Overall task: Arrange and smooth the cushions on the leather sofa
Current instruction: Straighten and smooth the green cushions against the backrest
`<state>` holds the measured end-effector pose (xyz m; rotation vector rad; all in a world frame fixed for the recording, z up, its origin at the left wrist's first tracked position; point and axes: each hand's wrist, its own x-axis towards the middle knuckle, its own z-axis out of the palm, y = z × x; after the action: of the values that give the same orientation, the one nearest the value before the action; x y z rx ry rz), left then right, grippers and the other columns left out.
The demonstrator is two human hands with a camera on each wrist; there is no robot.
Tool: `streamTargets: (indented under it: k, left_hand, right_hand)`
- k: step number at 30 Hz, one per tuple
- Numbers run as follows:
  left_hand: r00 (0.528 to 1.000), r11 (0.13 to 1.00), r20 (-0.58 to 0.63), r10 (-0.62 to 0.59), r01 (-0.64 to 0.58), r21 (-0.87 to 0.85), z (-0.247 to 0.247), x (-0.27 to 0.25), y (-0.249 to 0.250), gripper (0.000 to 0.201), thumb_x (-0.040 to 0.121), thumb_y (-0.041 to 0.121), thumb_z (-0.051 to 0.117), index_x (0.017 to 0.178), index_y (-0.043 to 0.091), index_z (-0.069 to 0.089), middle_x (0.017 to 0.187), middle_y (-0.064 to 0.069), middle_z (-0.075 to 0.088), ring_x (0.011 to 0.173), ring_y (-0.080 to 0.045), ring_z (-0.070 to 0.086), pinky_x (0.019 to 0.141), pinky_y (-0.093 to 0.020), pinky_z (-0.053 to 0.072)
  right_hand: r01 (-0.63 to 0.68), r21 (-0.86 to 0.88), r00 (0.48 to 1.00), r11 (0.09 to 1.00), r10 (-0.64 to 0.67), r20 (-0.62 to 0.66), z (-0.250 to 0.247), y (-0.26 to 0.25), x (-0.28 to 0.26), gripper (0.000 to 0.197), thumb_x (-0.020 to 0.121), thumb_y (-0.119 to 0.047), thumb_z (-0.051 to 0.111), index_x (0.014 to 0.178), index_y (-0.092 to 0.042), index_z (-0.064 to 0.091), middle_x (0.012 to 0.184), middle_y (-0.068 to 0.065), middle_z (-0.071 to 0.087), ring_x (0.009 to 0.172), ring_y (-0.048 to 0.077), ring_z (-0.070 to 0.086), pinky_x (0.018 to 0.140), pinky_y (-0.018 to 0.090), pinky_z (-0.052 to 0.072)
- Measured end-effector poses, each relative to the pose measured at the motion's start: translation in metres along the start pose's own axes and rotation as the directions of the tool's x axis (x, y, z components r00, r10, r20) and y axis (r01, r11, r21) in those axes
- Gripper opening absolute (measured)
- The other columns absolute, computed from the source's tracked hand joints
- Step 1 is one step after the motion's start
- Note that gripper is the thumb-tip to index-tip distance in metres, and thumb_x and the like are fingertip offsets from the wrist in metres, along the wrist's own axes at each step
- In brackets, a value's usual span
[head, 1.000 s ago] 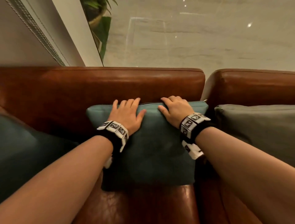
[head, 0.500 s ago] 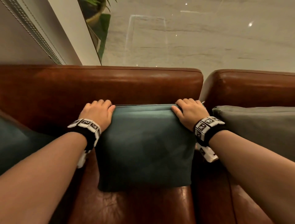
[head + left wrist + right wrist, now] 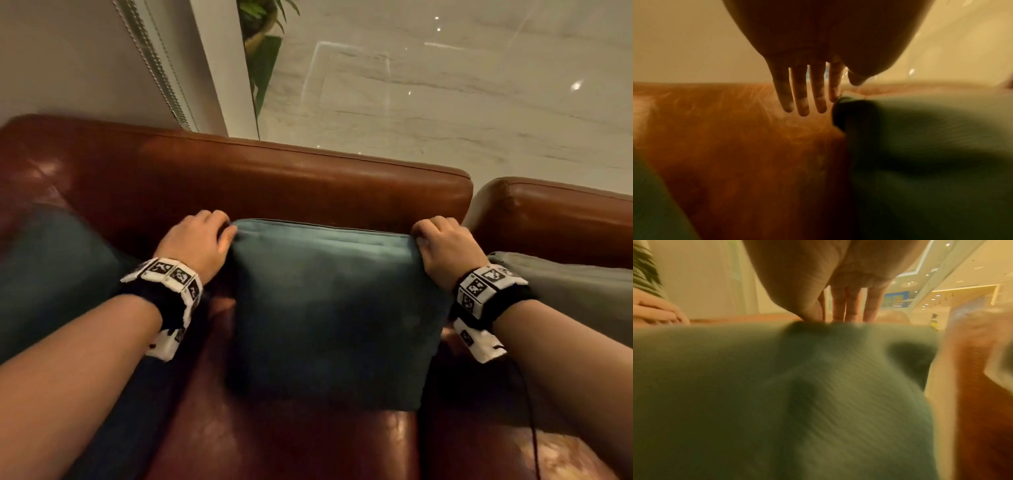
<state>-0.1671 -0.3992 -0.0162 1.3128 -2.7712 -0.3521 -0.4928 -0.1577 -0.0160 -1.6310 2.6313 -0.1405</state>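
A teal cushion point(image 3: 329, 308) stands upright on the brown leather sofa point(image 3: 291, 178), leaning against its backrest. My left hand point(image 3: 219, 233) grips the cushion's top left corner; in the left wrist view the thumb and index finger pinch that corner point(image 3: 840, 97) while the other fingers point(image 3: 801, 100) hang beside it. My right hand point(image 3: 424, 233) grips the top right corner; in the right wrist view the thumb lies on the front of the cushion point(image 3: 777, 402) and the fingers point(image 3: 838, 308) reach behind its top edge.
Another teal cushion point(image 3: 51, 270) lies on the seat at the left. A grey-green cushion point(image 3: 565, 294) leans on the adjoining leather seat point(image 3: 555, 219) at the right. Behind the backrest are a wall point(image 3: 68, 61), a potted plant point(image 3: 260, 20) and marble floor point(image 3: 445, 102).
My hands slid apart from the middle of the cushion's top edge out to its two upper corners and now grip them. The cushion's top edge looks straighter.
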Motion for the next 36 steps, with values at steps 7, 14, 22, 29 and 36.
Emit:
streamTargets:
  k: [7,14,22,29,36]
  left_hand:
    - [0.966,0.983,-0.192,-0.17,0.152,-0.105,-0.034,-0.148,-0.007,0.036,0.092,0.041,0.04,0.12,0.026,0.056,0.119,0.007,0.061,0.113,-0.02,0.057,0.095,-0.04,0.043]
    - [0.72,0.735,-0.229,-0.655,0.678,0.029,-0.039,-0.247,-0.122,0.064,0.094,0.049,0.029,0.151,0.021,0.023,0.159,-0.003,0.025,0.146,-0.034,0.022,0.118,-0.054,0.012]
    - [0.714,0.719,-0.187,-0.674,0.693,0.053,-0.028,-0.272,-0.168,0.064,0.098,0.049,0.022,0.154,0.017,0.019,0.16,-0.005,0.024,0.148,-0.028,0.021,0.121,-0.044,0.01]
    - [0.5,0.506,-0.207,-0.841,0.862,0.029,-0.047,-0.319,-0.198,0.058,0.095,0.052,0.024,0.142,0.022,0.041,0.136,-0.008,0.054,0.125,-0.036,0.047,0.113,-0.05,0.023]
    - [0.525,0.562,-0.327,-0.786,0.827,-0.024,-0.066,-0.363,-0.179,0.037,0.097,0.04,0.029,0.079,0.013,0.046,0.067,-0.009,0.053,0.057,-0.033,0.051,0.051,-0.036,0.038]
  right_hand:
    - [0.244,0.329,0.965,0.912,-0.263,0.016,-0.022,-0.134,-0.011,0.03,0.091,-0.021,0.056,0.121,-0.021,0.056,0.118,0.002,0.058,0.113,0.023,0.052,0.095,0.036,0.04]
    - [0.833,0.348,0.502,0.43,-0.852,-0.148,0.005,-0.373,-0.019,0.042,0.094,-0.029,0.048,0.135,-0.018,0.053,0.139,0.002,0.054,0.131,0.019,0.046,0.109,0.042,0.039]
    - [0.968,0.042,0.243,0.248,-0.966,0.091,0.041,-0.54,0.03,0.053,0.101,-0.047,0.023,0.15,-0.027,0.03,0.154,-0.002,0.037,0.145,0.02,0.027,0.12,0.046,0.014]
    - [0.939,-0.013,0.344,0.344,-0.935,0.084,0.036,-0.521,0.108,0.058,0.097,-0.059,0.018,0.131,-0.025,0.051,0.127,0.0,0.059,0.126,0.022,0.048,0.117,0.039,0.012]
    - [0.958,0.027,0.286,0.285,-0.955,-0.071,0.017,-0.507,0.087,0.054,0.097,-0.06,0.015,0.079,-0.019,0.044,0.073,-0.001,0.049,0.07,0.025,0.049,0.075,0.037,0.029]
